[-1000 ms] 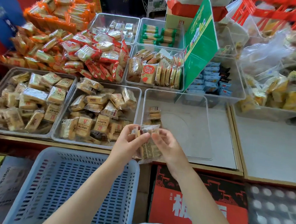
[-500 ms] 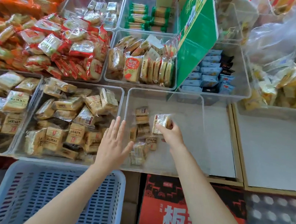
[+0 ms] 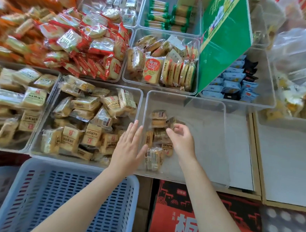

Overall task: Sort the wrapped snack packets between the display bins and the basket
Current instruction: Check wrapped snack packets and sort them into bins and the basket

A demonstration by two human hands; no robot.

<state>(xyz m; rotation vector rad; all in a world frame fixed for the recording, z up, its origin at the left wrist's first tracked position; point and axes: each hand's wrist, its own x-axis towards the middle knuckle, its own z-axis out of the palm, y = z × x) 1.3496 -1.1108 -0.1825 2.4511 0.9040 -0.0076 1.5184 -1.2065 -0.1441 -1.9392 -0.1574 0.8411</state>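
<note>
**Barely begun: a few packets in the clear bin**

So far we have only a small cluster of packets [image 3: 156, 132] lying along the left side of the near-empty bin [image 3: 210, 137] at the frame's centre. Our basket [image 3: 63, 196], lower left, shows no packets in the part we can see, so we judge most of the sorting is still to do. The full bin [image 3: 87, 120] left of centre is heaped.

Our right hand [image 3: 181, 141] hovers over the cluster, fingers loosely curled and holding nothing that we can see. Our left hand [image 3: 128, 148] is flat, fingers straight, over the wall between the two bins.

Readable writing is scant: "红枣" on an orange pack [image 3: 151, 69] above, and a large "板" on the red carton [image 3: 196, 217] at the bottom. The packet labels are too blurred to read.
</note>
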